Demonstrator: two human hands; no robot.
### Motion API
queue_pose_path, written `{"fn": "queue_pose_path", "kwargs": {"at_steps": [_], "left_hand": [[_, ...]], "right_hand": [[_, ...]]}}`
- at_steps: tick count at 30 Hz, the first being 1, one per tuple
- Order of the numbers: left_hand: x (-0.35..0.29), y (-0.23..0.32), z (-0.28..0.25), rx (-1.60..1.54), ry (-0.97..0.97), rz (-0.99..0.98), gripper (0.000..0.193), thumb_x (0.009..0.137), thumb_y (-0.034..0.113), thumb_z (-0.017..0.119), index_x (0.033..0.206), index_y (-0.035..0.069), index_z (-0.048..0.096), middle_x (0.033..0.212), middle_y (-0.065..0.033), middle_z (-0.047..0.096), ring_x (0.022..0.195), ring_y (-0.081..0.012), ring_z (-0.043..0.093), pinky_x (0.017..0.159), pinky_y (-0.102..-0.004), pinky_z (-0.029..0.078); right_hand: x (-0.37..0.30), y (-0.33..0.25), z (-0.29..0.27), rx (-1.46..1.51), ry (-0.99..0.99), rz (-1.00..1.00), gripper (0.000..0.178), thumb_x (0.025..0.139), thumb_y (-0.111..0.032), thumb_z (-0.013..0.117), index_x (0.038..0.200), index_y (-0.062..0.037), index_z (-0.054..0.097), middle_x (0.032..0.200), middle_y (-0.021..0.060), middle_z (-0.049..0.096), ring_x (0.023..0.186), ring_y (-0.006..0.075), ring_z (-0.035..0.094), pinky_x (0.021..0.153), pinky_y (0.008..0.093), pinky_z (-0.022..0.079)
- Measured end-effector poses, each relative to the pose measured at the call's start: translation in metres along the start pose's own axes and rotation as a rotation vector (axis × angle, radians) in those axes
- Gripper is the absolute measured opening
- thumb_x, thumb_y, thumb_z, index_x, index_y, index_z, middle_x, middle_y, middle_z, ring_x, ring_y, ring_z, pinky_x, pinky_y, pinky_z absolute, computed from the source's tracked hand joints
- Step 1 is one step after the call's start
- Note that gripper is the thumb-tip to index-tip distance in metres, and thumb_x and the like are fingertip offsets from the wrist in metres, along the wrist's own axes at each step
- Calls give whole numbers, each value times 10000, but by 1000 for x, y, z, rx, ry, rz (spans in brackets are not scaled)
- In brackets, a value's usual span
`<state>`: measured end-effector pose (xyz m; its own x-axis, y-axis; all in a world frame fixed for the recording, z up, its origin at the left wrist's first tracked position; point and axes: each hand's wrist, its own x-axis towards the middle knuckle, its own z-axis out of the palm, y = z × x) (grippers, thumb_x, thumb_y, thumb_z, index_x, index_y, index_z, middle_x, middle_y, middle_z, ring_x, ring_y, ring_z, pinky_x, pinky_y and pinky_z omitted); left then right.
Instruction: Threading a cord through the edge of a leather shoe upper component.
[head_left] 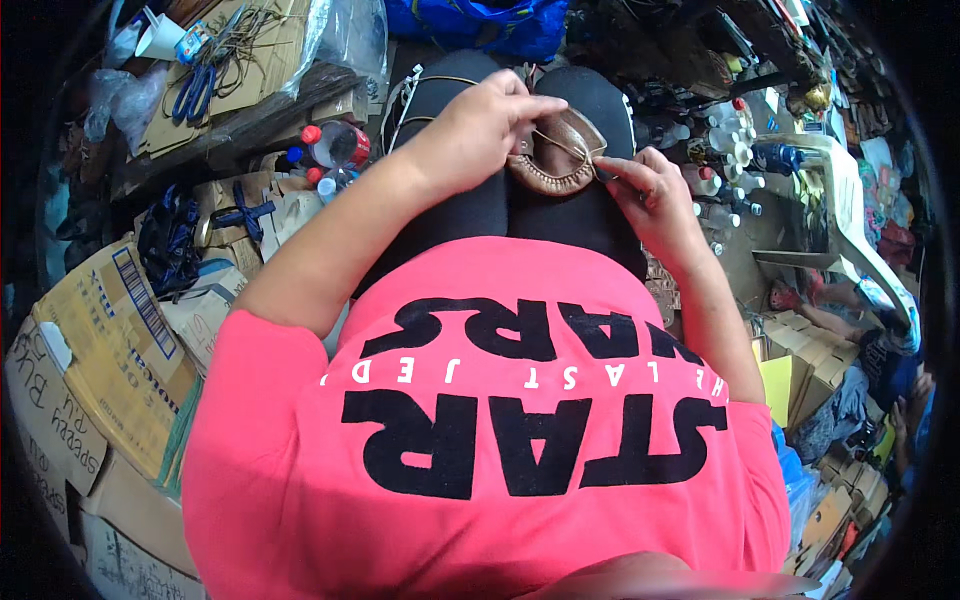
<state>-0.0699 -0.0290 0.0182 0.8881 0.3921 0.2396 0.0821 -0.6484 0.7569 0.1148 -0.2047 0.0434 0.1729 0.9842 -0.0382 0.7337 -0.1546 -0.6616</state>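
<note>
A brown leather shoe upper [550, 182] lies over my dark-clad thighs, its curved edge gathered in a row of puckered stitches. My left hand [490, 122] is closed in a pinch at its upper left, on a thin tan cord [552, 138] that runs across the opening to the stitched edge. A length of cord also trails over my left thigh. At the upper's right edge, my right hand [652, 192] pinches the leather between thumb and fingers. Whether a needle is in either hand is too small to tell.
Cardboard boxes [110, 340] crowd the left. Blue-handled scissors [195, 95] lie on cardboard at the upper left, near plastic bottles [338, 145]. More bottles [730, 150] and a white plastic chair [855, 200] stand at the right. Another person's arm [835, 322] shows beyond the chair.
</note>
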Motion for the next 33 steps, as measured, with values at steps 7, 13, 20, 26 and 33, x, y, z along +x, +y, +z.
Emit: {"fn": "queue_pose_path", "kwargs": {"at_steps": [7, 13, 20, 26, 33], "left_hand": [[-21, 8, 17, 30, 92, 35, 156, 746, 6, 669, 886, 71, 689, 783, -82, 587, 774, -251, 616, 679, -330, 498], [-9, -2, 18, 198, 143, 156, 160, 746, 30, 685, 884, 106, 709, 779, -78, 559, 728, -235, 567, 675, -347, 459], [-3, -10, 24, 16, 93, 88, 180, 753, 53, 702, 894, 159, 736, 744, -48, 511, 736, -206, 523, 661, -316, 443], [-2, -12, 24, 44, 93, 95, 220, 747, 23, 687, 907, 166, 734, 747, -52, 503, 732, -211, 524, 657, -317, 443], [-2, -8, 25, 24, 43, 97, 240, 743, 20, 686, 917, 178, 736, 737, -58, 500, 704, -215, 513, 635, -318, 433]], "right_hand": [[-8, 6, 10, -166, 86, -109, 324, 780, -67, 653, 1087, -168, 670, 754, 71, 508, 711, 240, 512, 728, 369, 394], [0, 27, 3, 318, -126, 95, 357, 826, 78, 547, 1114, -96, 666, 831, -11, 431, 786, 94, 454, 743, 194, 372], [21, 32, -9, 360, -211, 86, 446, 783, 154, 467, 1044, -121, 701, 944, 36, 510, 915, 147, 522, 858, 232, 424], [23, 41, -8, 367, -219, 81, 393, 800, 138, 494, 1018, -110, 707, 924, 30, 523, 913, 141, 523, 851, 233, 422], [22, 39, -10, 377, -221, 110, 374, 793, 113, 534, 1018, -123, 718, 857, 14, 495, 828, 125, 500, 798, 226, 418]]}}
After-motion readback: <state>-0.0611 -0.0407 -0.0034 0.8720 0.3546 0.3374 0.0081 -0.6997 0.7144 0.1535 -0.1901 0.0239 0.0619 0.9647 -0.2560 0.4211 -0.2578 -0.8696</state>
